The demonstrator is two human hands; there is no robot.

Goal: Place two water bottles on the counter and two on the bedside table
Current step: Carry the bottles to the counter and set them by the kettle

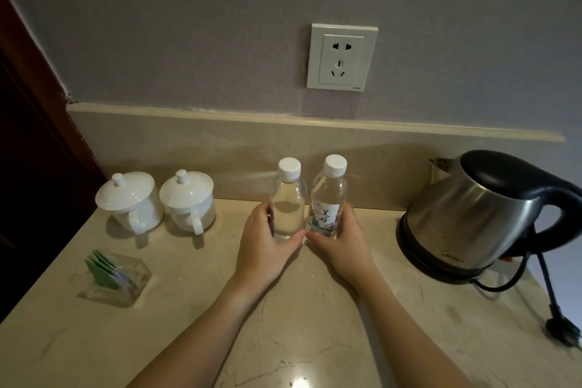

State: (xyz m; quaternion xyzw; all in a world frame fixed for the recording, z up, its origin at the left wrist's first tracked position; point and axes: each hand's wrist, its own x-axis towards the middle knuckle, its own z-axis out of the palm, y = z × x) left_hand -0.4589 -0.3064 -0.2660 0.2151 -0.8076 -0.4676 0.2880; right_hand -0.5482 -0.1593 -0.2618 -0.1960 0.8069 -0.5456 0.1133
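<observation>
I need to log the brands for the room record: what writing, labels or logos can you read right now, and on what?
"Midea": logo low on the steel body of the kettle, blurred, so read with some doubt.
"美好": dark characters on the label of the right water bottle, held by the right hand.
Small mark at the lower right corner of the wall socket: too small to read.
Left water bottle, held by the left hand: no readable label faces the camera.
Green sachets: print too blurred to read.

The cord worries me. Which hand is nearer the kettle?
Right. The right hand holds a bottle beside the kettle; the left hand is farther.
</observation>
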